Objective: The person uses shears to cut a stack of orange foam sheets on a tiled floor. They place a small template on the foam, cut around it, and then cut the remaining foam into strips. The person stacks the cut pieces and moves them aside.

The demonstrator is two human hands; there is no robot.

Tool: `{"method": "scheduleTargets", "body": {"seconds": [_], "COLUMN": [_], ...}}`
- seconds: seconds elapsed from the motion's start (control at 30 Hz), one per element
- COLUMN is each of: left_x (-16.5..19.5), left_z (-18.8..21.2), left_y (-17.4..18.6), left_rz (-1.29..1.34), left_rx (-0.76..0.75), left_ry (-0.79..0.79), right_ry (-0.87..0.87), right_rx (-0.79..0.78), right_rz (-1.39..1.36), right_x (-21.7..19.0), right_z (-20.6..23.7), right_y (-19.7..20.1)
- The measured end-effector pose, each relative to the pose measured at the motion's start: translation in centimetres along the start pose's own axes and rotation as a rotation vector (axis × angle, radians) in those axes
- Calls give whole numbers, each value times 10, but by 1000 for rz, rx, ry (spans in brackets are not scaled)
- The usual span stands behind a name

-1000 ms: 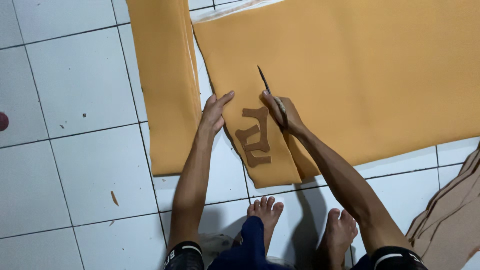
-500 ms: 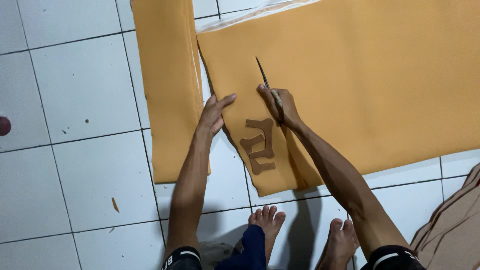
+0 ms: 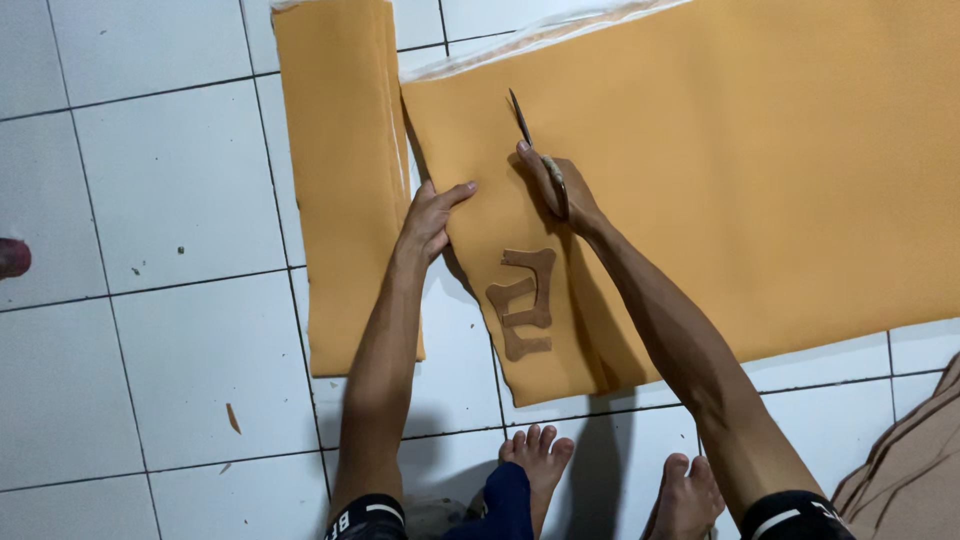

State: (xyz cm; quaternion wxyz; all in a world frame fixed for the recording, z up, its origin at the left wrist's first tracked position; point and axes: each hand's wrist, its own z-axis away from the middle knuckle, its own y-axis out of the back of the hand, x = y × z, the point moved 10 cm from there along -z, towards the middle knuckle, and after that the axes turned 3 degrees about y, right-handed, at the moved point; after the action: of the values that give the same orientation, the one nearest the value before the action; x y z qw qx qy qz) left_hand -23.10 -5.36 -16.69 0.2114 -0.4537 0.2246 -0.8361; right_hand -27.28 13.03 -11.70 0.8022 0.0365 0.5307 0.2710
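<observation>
Two hands work on a large orange sheet (image 3: 720,190) spread on the white tiled floor (image 3: 130,360). The right hand (image 3: 556,183) is closed around scissors (image 3: 530,135), blades pointing away over the sheet. The left hand (image 3: 432,215) lies open, fingers flat on the sheet's edge. A brown cutout (image 3: 523,303) rests on the sheet, near the wrists. A folded orange strip (image 3: 345,180) lies just left.

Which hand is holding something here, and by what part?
The right hand holds scissors by the handles, blades pointing away over the orange fabric sheet. The left hand holds nothing; it presses flat on that sheet's edge.
</observation>
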Motion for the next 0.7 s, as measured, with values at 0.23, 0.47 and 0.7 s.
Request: {"method": "scheduleTargets", "body": {"seconds": [0.23, 0.47, 0.7], "left_x": [14, 22, 20], "left_z": [-10, -14, -12], "left_y": [2, 0, 2], "left_rz": [70, 9, -16], "left_rx": [-3, -2, -25], "left_ry": [-8, -44, -55], "right_ry": [20, -2, 120], "right_rx": [13, -59, 23], "right_rz": [-18, -10, -27], "right_x": [1, 7, -31], "right_z": [5, -27, -38], "right_y": [-2, -1, 5]}}
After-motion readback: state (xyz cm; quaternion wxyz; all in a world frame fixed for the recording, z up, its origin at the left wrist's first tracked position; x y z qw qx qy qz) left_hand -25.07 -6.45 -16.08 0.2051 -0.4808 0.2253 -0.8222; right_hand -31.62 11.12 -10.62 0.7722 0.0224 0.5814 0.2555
